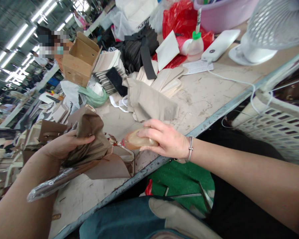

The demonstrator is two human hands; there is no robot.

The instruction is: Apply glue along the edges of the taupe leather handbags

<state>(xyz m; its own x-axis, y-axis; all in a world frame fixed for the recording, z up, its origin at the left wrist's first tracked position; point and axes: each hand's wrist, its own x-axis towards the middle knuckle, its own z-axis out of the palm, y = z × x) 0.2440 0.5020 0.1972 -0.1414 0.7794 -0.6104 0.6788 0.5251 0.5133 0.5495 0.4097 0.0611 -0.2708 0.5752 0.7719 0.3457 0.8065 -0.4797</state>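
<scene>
My left hand pinches the brown fabric lining of a handbag that lies on the table. The bag's pinkish-tan flap faces the table's front edge, and a strap wrapped in clear plastic sticks out towards me. Wrapped around a yellowish squeeze bottle, my right hand holds it nearly level. The bottle's reddish tip points left at the bag's edge, close to or touching it; I cannot tell which. A grey-beige piece of material lies just beyond my right hand.
Behind stand a cardboard box, stacked pieces with a dark phone, black straps and a green-capped bottle. A white fan and its cable are at right. A white plastic basket stands beside the table edge.
</scene>
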